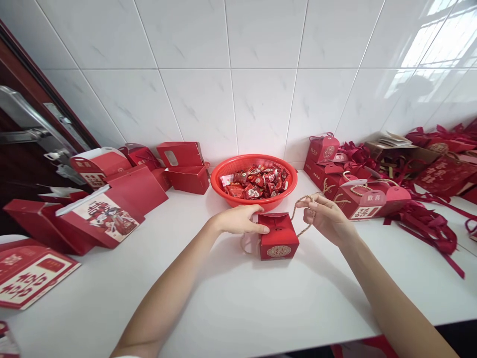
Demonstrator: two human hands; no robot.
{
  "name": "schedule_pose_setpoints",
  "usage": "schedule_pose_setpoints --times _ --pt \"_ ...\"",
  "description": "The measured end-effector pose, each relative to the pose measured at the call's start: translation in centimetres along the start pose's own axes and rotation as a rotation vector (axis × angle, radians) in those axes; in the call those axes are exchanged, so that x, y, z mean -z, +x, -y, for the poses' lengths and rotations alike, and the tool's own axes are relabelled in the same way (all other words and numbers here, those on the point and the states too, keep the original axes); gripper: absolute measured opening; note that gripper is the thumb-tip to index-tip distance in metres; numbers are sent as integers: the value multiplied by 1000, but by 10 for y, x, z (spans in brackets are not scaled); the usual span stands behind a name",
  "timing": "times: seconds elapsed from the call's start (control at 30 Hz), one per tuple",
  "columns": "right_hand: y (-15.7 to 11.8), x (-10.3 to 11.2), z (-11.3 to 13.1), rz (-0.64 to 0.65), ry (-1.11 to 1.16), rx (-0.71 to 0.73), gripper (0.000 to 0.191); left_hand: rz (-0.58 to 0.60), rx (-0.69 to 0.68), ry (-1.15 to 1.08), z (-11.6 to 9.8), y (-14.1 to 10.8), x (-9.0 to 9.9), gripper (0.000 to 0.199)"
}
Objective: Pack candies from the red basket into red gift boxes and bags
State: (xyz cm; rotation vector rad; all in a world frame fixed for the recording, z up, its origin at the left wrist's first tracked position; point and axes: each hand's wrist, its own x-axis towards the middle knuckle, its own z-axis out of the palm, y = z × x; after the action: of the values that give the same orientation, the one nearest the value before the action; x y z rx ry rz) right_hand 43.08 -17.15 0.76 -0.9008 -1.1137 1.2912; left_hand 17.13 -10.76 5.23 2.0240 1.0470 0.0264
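Observation:
A small red gift box (pixel 279 243) with a gold round emblem sits on the white table in front of me. My left hand (pixel 244 220) grips its left side, thumb on the top flap and the other fingers behind it, partly hidden. Twine cord (pixel 304 228) loops out from both sides of the box. My right hand (pixel 325 215) pinches the cord between thumb and fingertips, to the right of the box and slightly above the table. Just behind the box stands a red plastic basket (pixel 223 197) holding many wrapped candies (pixel 257 181).
Several red boxes (pixel 108 209) stand at the left, near a dark door with a metal handle (pixel 26 124). On the right are more boxes with twine handles (pixel 367 199) and dark red ribbons (pixel 428 223). A white tiled wall (pixel 261 109) closes off the back.

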Motion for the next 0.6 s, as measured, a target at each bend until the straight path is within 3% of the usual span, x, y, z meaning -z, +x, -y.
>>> schedule_pose_setpoints --times 0.17,0.33,0.6 --pt "-2 -1 2 28 -105 9 28 -110 -4 -148 -11 -18 15 82" --pt "-2 0 4 24 -118 65 28 -232 -120 -410 -15 -36 30 62" --pt "-6 -14 14 24 -194 147 29 -94 -404 -707 -23 -41 23 59"
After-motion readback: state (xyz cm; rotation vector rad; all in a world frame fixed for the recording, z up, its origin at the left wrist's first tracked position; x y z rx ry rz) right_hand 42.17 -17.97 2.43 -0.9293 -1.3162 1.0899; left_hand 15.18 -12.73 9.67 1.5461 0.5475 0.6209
